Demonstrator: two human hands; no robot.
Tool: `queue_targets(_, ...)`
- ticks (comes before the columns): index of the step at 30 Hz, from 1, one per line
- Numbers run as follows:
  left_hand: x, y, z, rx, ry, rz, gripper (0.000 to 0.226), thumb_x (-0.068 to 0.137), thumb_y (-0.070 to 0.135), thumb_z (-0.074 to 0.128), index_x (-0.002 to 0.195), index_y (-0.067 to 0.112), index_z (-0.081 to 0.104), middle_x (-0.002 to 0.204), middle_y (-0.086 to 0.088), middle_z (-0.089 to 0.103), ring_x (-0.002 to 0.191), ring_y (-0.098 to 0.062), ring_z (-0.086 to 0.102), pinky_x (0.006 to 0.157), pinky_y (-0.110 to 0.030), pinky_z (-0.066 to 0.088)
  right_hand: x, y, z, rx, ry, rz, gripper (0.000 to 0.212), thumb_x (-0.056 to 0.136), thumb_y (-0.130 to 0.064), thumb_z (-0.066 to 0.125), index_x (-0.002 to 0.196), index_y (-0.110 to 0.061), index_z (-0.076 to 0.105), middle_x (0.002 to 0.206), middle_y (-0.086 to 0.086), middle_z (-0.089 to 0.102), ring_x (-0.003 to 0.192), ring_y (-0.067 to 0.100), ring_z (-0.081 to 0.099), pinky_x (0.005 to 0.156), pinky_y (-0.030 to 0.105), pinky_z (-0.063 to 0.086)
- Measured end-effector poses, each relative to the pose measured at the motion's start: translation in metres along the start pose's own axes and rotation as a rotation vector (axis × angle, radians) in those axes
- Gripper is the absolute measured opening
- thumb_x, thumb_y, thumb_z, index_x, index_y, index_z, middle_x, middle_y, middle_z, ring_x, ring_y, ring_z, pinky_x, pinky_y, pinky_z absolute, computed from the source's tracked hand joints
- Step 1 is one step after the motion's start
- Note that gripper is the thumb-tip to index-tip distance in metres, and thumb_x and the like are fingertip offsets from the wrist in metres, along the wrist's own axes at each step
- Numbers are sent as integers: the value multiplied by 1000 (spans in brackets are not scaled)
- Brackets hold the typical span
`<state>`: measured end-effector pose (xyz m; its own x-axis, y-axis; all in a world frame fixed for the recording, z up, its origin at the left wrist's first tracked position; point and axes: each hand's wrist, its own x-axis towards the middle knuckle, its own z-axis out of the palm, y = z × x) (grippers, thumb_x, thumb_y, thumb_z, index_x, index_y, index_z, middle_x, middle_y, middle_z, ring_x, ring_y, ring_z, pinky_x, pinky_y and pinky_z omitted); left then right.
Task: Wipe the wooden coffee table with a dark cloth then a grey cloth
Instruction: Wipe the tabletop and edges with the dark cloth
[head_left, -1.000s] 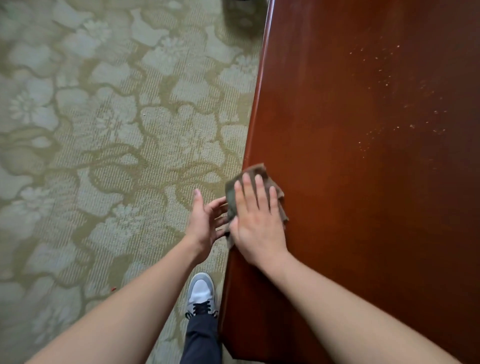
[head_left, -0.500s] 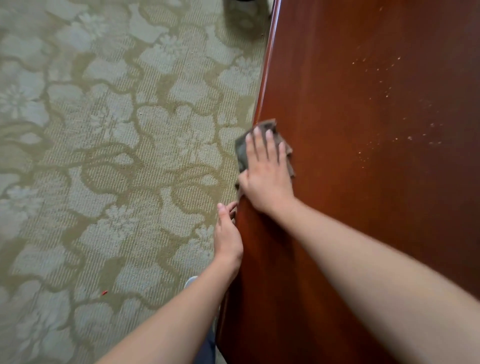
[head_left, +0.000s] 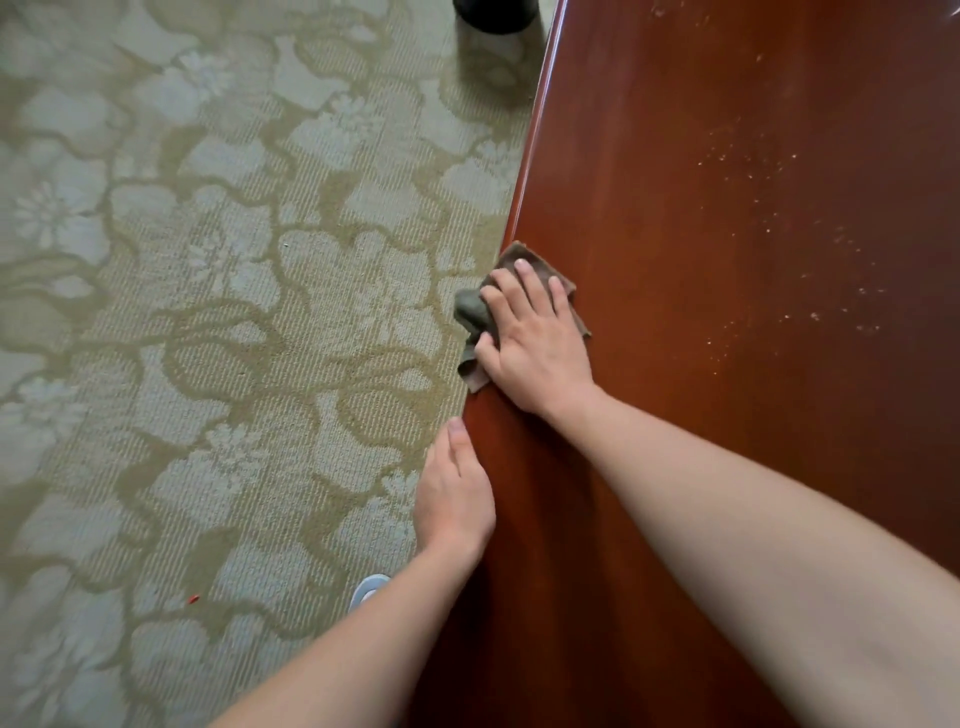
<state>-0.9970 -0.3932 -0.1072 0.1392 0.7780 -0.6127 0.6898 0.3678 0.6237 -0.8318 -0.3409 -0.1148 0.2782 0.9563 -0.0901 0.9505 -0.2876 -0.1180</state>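
Note:
The polished red-brown wooden coffee table (head_left: 727, 260) fills the right half of the head view, its left edge running from top to bottom. My right hand (head_left: 535, 343) presses flat on a dark brownish-grey cloth (head_left: 470, 312) at that left edge, with part of the cloth hanging over the side. My left hand (head_left: 454, 499) rests against the table's edge just below, thumb on top, its fingers hidden under the rim. Pale crumbs (head_left: 810, 270) are scattered on the tabletop to the right of the cloth.
A green floral carpet (head_left: 208, 312) covers the floor on the left. A dark round object (head_left: 496, 15) stands on the carpet at the top, close to the table edge. The toe of my grey shoe (head_left: 369, 590) shows beside my left forearm.
My right hand slid the cloth forward along the table's left edge and now sits with it a little over the side. My left hand moved from beside the cloth to the edge behind it.

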Motion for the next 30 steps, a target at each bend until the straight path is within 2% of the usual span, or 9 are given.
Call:
queue_targets(7, 3, 17, 12, 242, 123, 15, 64, 101, 59, 11, 142, 30, 50, 140, -1, 62, 125, -33, 60, 100, -46, 42, 27, 34, -9, 12, 11, -111, 60, 96, -53, 36, 138, -16, 57, 158, 4, 47, 154, 30, 30, 127, 56, 19)
queue_targets(10, 2, 17, 12, 253, 108, 20, 58, 104, 55, 14, 142, 29, 50, 138, -1, 63, 124, -33, 60, 98, -45, 42, 47, 31, -5, 52, 78, -187, 43, 93, -41, 49, 116, -7, 64, 132, 12, 62, 138, 39, 45, 122, 60, 27)
queue_targets(12, 1, 17, 10, 250, 99, 47, 57, 105, 53, 15, 144, 28, 49, 140, 0, 62, 125, -32, 59, 100, -44, 40, 55, 35, -4, 97, 133, -296, 30, 92, -36, 56, 100, -8, 65, 110, 10, 65, 123, 38, 53, 120, 58, 32)
queue_targets(13, 2, 17, 9, 257, 103, 57, 57, 105, 52, 15, 144, 27, 48, 140, 0, 62, 126, -32, 59, 100, -44, 40, 55, 39, -3, 129, 151, -346, 27, 92, -34, 58, 98, -9, 65, 107, 9, 65, 120, 37, 55, 120, 57, 32)
queue_targets(16, 2, 16, 11, 293, 123, 62, 62, 103, 54, 12, 142, 26, 50, 136, -1, 64, 122, -32, 61, 96, -43, 42, 48, 55, -1, 125, 158, -431, 32, 97, -38, 56, 113, -13, 67, 125, 6, 65, 132, 33, 53, 123, 54, 29)
queue_targets(20, 2, 16, 13, 290, 131, 62, 66, 99, 58, 8, 137, 26, 51, 129, -3, 67, 117, -34, 63, 92, -45, 44, 51, 58, -7, 49, 41, -156, 59, 101, -55, 34, 147, -22, 50, 163, 1, 42, 159, 27, 22, 130, 53, 10)
queue_targets(25, 3, 14, 15, 299, 155, 61, 58, 104, 55, 16, 141, 25, 49, 133, -6, 65, 119, -36, 62, 93, -47, 45, 39, 37, -9, 12, -81, -47, 73, 102, -60, 24, 166, -24, 23, 175, -2, 13, 163, 23, -1, 130, 52, -4)
queue_targets(27, 0, 12, 16, 291, 157, 70, 56, 105, 53, 19, 142, 24, 49, 135, -7, 64, 121, -36, 61, 94, -47, 45, 26, 26, -6, -27, -129, -147, 72, 102, -62, 22, 165, -27, 28, 175, -3, 15, 163, 23, -2, 129, 55, -5)
queue_targets(30, 1, 10, 17, 308, 178, 86, 58, 103, 55, 16, 132, 21, 53, 129, -9, 66, 116, -38, 62, 90, -48, 45, 1, 16, -2, 19, -120, -267, 66, 101, -61, 24, 149, -29, 54, 166, -3, 39, 162, 26, 12, 129, 57, 4)
